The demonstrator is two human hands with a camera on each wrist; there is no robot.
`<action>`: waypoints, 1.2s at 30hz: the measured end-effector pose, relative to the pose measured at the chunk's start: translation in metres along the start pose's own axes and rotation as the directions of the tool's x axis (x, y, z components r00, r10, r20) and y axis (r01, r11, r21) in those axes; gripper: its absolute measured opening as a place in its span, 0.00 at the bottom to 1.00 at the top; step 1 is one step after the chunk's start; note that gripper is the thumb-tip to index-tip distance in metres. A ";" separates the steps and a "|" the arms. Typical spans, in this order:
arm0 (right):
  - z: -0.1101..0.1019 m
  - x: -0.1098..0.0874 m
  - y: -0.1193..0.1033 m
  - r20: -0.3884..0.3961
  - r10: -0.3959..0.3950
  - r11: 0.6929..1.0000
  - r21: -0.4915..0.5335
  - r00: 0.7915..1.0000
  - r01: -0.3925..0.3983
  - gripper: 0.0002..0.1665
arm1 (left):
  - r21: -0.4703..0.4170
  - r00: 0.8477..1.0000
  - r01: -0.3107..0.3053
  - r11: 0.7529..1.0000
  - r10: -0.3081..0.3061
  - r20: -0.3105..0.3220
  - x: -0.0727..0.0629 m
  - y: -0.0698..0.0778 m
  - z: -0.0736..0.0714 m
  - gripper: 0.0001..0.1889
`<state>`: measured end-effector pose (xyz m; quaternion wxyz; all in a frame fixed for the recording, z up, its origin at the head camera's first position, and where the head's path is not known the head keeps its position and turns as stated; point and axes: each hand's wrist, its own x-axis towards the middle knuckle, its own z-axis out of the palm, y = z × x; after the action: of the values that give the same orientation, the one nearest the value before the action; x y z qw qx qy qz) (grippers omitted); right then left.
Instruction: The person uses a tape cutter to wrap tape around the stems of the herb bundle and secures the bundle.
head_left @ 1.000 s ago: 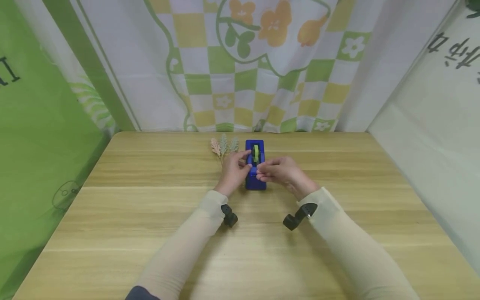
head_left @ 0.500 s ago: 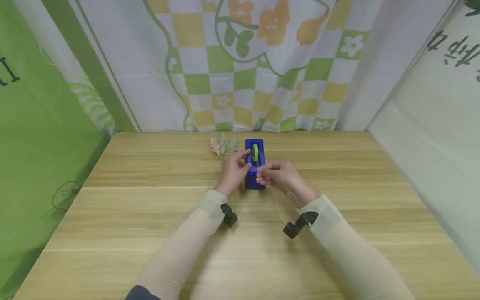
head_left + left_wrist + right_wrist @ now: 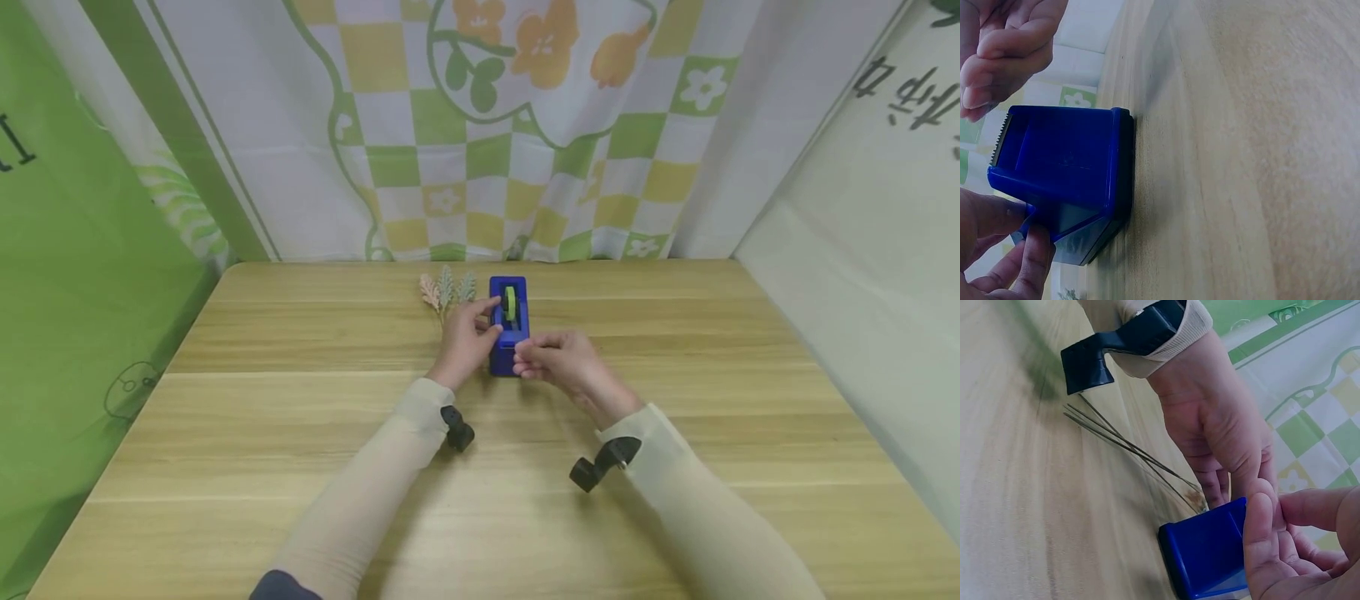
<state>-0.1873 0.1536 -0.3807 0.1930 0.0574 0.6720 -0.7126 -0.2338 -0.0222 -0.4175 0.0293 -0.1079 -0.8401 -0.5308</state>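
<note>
A blue tape dispenser (image 3: 505, 362) stands on the table, a yellow-green roll of tape (image 3: 510, 305) in its well. My left hand (image 3: 463, 340) grips the dispenser's left side, thumb and fingers at its upper edge, as the left wrist view also shows. Just off the front right corner, my right hand (image 3: 561, 363) has thumb and forefinger pinched together on the tape's end; the strip itself is barely visible. In the left wrist view the right hand's fingers (image 3: 1013, 62) are near the dispenser's metal toothed cutter (image 3: 1000, 140).
Behind my left hand lie artificial leaf sprigs, pink and grey-green (image 3: 446, 287); their thin stems (image 3: 1129, 447) show in the right wrist view. A patterned curtain (image 3: 487, 167) hangs along the wooden table's far edge (image 3: 337, 275). Black cameras are strapped to both wrists.
My right hand has drawn slightly back toward me, from above the dispenser's cutter to its front right corner, still pinching. The left hand keeps its hold on the dispenser.
</note>
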 end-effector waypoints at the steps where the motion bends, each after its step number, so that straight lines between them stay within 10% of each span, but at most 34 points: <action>1: 0.000 -0.001 0.001 -0.001 -0.002 1.000 0.003 1.000 0.002 0.13 | -0.001 1.000 0.001 1.000 -0.001 0.000 0.000 0.000 0.000 0.25; 36: 0.004 -0.023 0.020 0.004 -0.009 1.000 -0.011 1.000 0.009 0.18 | -0.001 1.000 0.019 1.000 -0.019 -0.002 0.001 0.001 0.001 0.25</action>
<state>-0.1584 0.1536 -0.3917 0.1914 0.0517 0.6757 -0.7100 -0.2342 -0.0207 -0.4167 0.0250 -0.0992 -0.8409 -0.5315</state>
